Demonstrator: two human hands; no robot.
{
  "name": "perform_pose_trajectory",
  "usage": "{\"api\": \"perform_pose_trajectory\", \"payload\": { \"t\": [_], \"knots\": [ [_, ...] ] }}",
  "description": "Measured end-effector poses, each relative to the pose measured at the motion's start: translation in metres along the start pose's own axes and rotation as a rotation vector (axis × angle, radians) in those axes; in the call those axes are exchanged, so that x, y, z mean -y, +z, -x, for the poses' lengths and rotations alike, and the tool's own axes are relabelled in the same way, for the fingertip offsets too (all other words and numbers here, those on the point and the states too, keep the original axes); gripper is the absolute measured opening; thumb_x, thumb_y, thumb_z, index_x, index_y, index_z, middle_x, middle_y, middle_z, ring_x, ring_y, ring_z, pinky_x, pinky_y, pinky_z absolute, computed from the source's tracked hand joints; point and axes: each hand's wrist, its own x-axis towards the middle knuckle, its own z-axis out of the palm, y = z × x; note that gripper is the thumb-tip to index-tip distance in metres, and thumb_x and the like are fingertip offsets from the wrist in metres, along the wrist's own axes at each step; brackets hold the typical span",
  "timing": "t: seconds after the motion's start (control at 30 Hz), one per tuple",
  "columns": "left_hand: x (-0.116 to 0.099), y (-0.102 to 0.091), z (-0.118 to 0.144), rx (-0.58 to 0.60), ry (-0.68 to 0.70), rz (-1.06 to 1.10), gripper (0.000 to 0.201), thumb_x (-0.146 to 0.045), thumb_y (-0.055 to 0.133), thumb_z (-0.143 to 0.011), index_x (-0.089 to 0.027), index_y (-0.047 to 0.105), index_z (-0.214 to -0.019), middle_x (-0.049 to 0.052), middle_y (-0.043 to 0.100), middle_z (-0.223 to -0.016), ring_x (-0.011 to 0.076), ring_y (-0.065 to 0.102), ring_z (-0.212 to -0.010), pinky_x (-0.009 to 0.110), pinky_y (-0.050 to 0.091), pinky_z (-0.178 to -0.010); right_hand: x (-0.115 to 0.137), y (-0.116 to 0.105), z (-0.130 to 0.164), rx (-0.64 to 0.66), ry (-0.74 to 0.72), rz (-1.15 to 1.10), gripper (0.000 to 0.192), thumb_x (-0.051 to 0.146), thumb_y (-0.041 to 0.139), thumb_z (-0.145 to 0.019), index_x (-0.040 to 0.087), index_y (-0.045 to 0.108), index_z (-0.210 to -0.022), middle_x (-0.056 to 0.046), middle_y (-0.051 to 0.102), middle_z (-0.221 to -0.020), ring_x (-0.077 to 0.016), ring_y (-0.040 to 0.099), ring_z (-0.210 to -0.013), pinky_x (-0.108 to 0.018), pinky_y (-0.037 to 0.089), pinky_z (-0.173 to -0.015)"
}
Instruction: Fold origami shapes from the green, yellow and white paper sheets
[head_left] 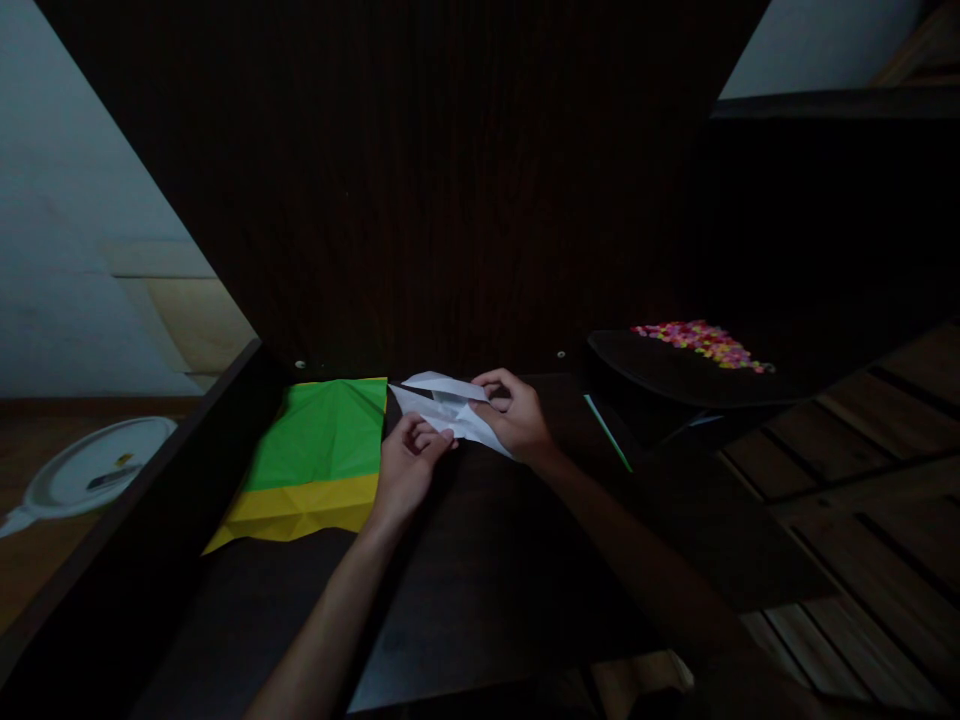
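Note:
A folded sheet of white paper (427, 408) is held between both hands over the dark wooden surface. Its folds stand partly raised, with a gap between the flaps. My left hand (409, 460) is closed on the near left edge, thumb against the paper. My right hand (517, 415) grips the right side, its thumb inside the fold and its fingers curled behind. Left of my left hand lie creased sheets of green paper (322, 435) and yellow paper (300, 510), the green one over the yellow.
A thin green-white strip (607, 432) lies to the right. Farther right, a dark curved surface (615, 360) bears a pile of small pink, red and yellow pieces (705, 343). A dark upright panel (420, 200) rises behind. On the floor at left is a white lid-like object (97, 470).

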Motion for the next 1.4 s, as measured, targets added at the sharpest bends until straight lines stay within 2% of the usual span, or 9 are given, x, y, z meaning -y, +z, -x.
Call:
{"api": "perform_pose_trajectory", "payload": {
  "t": [0.23, 0.4, 0.6, 0.7, 0.83, 0.97, 1.1, 1.23, 1.4],
  "knots": [
    [0.0, 0.0, 0.006, -0.157, 0.28, -0.103, 0.039, -0.011, 0.082, -0.064, -0.023, 0.051, -0.083, -0.004, 0.061, -0.086, 0.0109, 0.062, -0.072, 0.02, 0.048, -0.067, 0.006, 0.006, 0.004, -0.064, -0.002, -0.054, 0.019, 0.026, 0.068, -0.073, 0.018, 0.062, -0.089, -0.001, 0.058, -0.079, -0.0147, 0.061, -0.067, -0.024, 0.053, -0.055],
    [-0.004, -0.002, 0.012, -0.241, 0.382, -0.277, 0.023, -0.013, 0.083, -0.066, -0.02, 0.062, -0.064, -0.001, 0.058, -0.076, 0.0144, 0.056, -0.075, 0.02, 0.044, -0.073, 0.012, 0.012, 0.012, -0.081, -0.062, -0.033, 0.016, 0.022, 0.066, -0.076, 0.019, 0.06, -0.091, -0.001, 0.06, -0.084, -0.0152, 0.063, -0.071, -0.024, 0.055, -0.058],
    [-0.006, 0.0, 0.006, -0.273, 0.263, -0.332, 0.01, -0.014, 0.079, -0.067, -0.018, 0.07, -0.07, -0.002, 0.065, -0.062, 0.0158, 0.058, -0.061, 0.023, 0.044, -0.061, 0.027, 0.019, 0.03, -0.071, -0.23, 0.22, 0.017, 0.013, 0.057, -0.081, 0.02, 0.06, -0.096, -0.004, 0.06, -0.092, -0.0138, 0.062, -0.069, -0.021, 0.052, -0.054],
    [-0.009, 0.0, 0.002, -0.273, 0.237, -0.261, 0.017, -0.005, 0.077, -0.062, -0.019, 0.071, -0.07, -0.001, 0.069, -0.066, 0.0199, 0.065, -0.073, 0.025, 0.048, -0.071, 0.032, 0.021, 0.039, -0.06, -0.379, 0.4, 0.025, 0.007, 0.053, -0.08, 0.02, 0.06, -0.1, -0.006, 0.061, -0.093, -0.0168, 0.063, -0.078, -0.025, 0.054, -0.061],
    [-0.013, 0.0, 0.002, -0.237, 0.197, -0.127, 0.033, -0.001, 0.073, -0.062, -0.022, 0.072, -0.087, 0.001, 0.076, -0.084, 0.0241, 0.067, -0.097, 0.03, 0.049, -0.091, 0.029, 0.025, 0.046, -0.028, -0.553, 0.601, 0.034, 0.003, 0.047, -0.079, 0.021, 0.058, -0.106, -0.006, 0.063, -0.093, -0.0186, 0.065, -0.081, -0.027, 0.054, -0.065],
    [-0.01, -0.002, 0.002, -0.217, 0.176, -0.08, 0.036, -0.003, 0.074, -0.062, -0.022, 0.071, -0.092, 0.002, 0.076, -0.092, 0.0251, 0.066, -0.105, 0.033, 0.048, -0.097, 0.023, 0.026, 0.046, -0.03, -0.622, 0.693, 0.038, 0.002, 0.046, -0.078, 0.021, 0.059, -0.108, -0.006, 0.064, -0.092, -0.0184, 0.065, -0.079, -0.026, 0.053, -0.063],
    [-0.005, -0.005, -0.001, -0.211, 0.151, -0.089, 0.029, -0.005, 0.077, -0.061, -0.021, 0.073, -0.084, 0.002, 0.076, -0.093, 0.0251, 0.065, -0.107, 0.034, 0.047, -0.099, 0.025, 0.025, 0.042, -0.102, -0.572, 0.653, 0.033, 0.003, 0.048, -0.079, 0.021, 0.06, -0.104, -0.006, 0.063, -0.091, -0.0186, 0.065, -0.079, -0.027, 0.053, -0.063],
    [0.001, -0.004, -0.002, -0.195, 0.065, -0.091, 0.012, -0.018, 0.079, -0.063, -0.016, 0.072, -0.073, 0.005, 0.074, -0.077, 0.023, 0.069, -0.082, 0.033, 0.053, -0.081, 0.023, 0.022, 0.035, -0.176, -0.451, 0.507, 0.024, 0.007, 0.051, -0.081, 0.021, 0.06, -0.098, -0.006, 0.062, -0.092, -0.0182, 0.064, -0.078, -0.027, 0.054, -0.063],
    [0.008, -0.003, -0.001, -0.145, 0.033, -0.076, 0.017, -0.024, 0.077, -0.066, -0.017, 0.063, -0.059, 0.0, 0.068, -0.066, 0.0151, 0.064, -0.067, 0.025, 0.05, -0.07, 0.014, 0.013, 0.022, -0.258, -0.233, 0.244, 0.016, 0.012, 0.054, -0.079, 0.02, 0.06, -0.091, -0.003, 0.058, -0.086, -0.0155, 0.06, -0.068, -0.024, 0.049, -0.054]
  ]
}}
